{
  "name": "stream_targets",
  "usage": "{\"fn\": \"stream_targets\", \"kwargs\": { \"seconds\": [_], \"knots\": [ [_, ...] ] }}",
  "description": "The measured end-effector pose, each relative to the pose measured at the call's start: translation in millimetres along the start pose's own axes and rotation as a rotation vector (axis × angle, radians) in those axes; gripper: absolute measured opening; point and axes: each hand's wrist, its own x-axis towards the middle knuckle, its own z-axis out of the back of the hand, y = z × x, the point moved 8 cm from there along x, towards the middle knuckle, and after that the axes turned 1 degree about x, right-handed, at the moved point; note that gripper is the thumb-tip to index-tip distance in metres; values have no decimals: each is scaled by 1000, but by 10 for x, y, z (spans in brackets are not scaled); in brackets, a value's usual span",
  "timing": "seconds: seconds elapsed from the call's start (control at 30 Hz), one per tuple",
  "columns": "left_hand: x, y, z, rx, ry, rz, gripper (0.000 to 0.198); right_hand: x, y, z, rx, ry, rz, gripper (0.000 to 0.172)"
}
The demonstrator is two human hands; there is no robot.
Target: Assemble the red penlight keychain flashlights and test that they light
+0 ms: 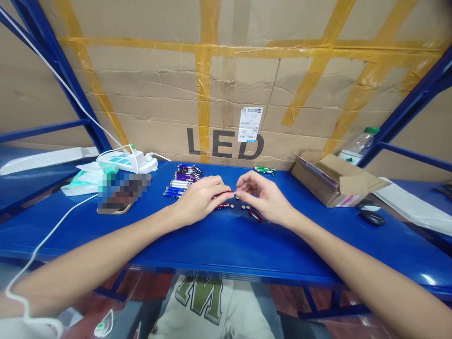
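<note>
The fingers of the left hand [200,198] hold a slim red tube [226,194] over the blue table [219,249]; the thumb and forefinger of the right hand [264,197] stand narrow at its end, their grip unclear. The tube is best kept level and steady, right fingertips aligned with its axis, clear of the loose discs [243,207] and red carabiner [260,218].

From my distant station, I saw a red pen [227,194], green pens [264,170] and silver pens [178,183] against a blue table [219,249], with yellow tape [204,70] striping brown cardboard [158,89] printed with black letters [222,143].
</note>
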Motion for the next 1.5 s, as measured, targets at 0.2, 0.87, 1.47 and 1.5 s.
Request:
{"fn": "stream_targets", "kwargs": {
  "seconds": [0.2, 0.87, 1.47, 1.5],
  "knots": [
    [-7, 65, -52, 11, 65, 85, 32, 10, 4, 2, -98, 69, 16, 17],
    [-30, 229, -87, 40, 109, 195, 25, 23, -44, 127, -523, 213, 15, 13],
    [-14, 230, -63, 35, 86, 214, 23, -146, -50, 38, -759, 609, -184, 5],
    [-13, 229, -65, 38, 91, 216, 23, -153, -55, 41, -763, 628, -197, 3]
  ]
}}
